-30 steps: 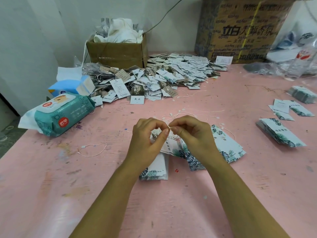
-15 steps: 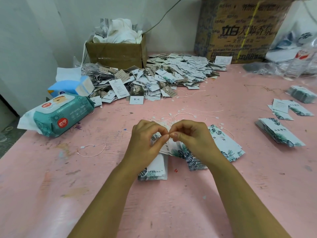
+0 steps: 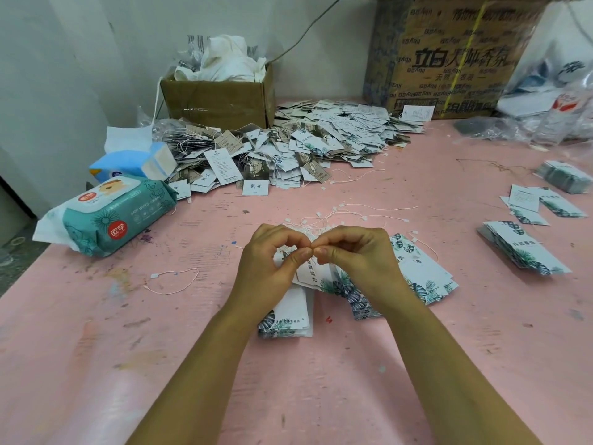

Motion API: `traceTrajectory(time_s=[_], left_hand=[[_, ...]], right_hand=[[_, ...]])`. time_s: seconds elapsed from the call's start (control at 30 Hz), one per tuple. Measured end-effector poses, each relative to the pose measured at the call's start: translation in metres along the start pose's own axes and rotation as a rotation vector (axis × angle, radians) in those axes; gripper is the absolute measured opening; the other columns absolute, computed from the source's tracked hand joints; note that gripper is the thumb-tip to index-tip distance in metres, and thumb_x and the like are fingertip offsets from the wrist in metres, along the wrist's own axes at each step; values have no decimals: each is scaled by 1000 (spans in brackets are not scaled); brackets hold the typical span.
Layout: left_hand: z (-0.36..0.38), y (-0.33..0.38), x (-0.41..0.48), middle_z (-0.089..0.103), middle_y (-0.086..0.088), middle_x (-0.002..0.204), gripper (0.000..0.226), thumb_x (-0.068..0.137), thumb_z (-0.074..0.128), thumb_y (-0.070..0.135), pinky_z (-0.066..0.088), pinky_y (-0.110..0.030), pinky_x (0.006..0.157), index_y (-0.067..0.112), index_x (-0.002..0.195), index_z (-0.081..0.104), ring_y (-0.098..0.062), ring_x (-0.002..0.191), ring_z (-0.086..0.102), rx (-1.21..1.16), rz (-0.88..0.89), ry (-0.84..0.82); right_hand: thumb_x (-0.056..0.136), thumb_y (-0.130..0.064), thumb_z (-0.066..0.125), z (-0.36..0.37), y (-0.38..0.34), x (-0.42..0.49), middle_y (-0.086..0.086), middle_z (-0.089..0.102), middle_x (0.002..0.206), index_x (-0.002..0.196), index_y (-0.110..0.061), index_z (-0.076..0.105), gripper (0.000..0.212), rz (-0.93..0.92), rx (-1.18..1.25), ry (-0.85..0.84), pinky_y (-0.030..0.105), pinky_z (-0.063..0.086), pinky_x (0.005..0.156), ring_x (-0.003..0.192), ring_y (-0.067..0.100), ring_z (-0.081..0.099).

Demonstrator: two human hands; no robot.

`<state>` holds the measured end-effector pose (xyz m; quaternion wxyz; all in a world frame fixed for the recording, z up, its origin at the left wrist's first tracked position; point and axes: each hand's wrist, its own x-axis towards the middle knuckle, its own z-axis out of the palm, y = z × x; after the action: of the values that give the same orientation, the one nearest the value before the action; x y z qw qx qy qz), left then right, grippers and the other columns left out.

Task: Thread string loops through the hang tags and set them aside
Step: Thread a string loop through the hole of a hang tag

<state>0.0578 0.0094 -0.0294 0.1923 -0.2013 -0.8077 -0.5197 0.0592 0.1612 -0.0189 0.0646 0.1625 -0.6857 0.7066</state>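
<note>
My left hand and my right hand meet fingertip to fingertip above the pink table. Both pinch a thin white string loop at the top of a white hang tag with a green leaf print, which hangs tilted between them. Under the hands lie a fanned stack of leaf-print tags to the right and a smaller stack to the left. A bunch of loose string loops lies just beyond the fingers. The tag's hole is hidden by my fingers.
A big heap of strung tags fills the back of the table before a small cardboard box and a large carton. Wet wipes pack and tissue pack lie left. More tag stacks lie right. One stray loop lies left.
Both hands have stayed pinched together at the tag's top, shifting only slightly; the tag between them now hangs a little more in view.
</note>
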Motion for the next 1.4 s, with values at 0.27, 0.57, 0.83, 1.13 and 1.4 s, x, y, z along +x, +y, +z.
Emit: traceTrajectory(time_s=[0.27,0.57,0.83,1.13,1.4], left_hand=[[-1,-2,-1,58,13,70,2,86,51,27,38,-21,56,29,85,53,-6,58,44,-184,-67,-32],[1,-1,3,62,5,66,5,93,39,14,45,-17,65,14,88,39,-7,61,53,-512,-24,0],[-1,-1,5,59,6,64,1,90,45,17,49,-23,70,17,90,45,-10,64,54,-762,-131,139],[-2,-5,4,64,10,78,22,89,59,8,47,-24,73,28,80,61,-10,80,57,-259,-213,92],[-3,-5,1,62,16,90,17,93,54,11,47,-26,85,19,97,68,-5,95,55,29,-143,-51]], right_hand=[[84,1,61,-5,0,0,-12,68,88,108,-32,61,41,-57,-156,-49,18,48,81,87,5,62],[83,-27,67,-11,17,2,-21,41,127,141,-42,22,75,26,-792,-313,24,14,96,125,11,23],[76,-12,73,-7,10,2,-23,46,92,110,-21,62,36,-7,-566,-100,14,33,90,96,11,46],[80,-3,64,-5,7,3,-12,62,75,78,-25,60,23,-106,-124,67,28,49,72,74,7,54],[91,-2,49,-10,-3,3,3,66,99,80,-16,49,18,-85,168,264,20,52,54,72,4,64]])
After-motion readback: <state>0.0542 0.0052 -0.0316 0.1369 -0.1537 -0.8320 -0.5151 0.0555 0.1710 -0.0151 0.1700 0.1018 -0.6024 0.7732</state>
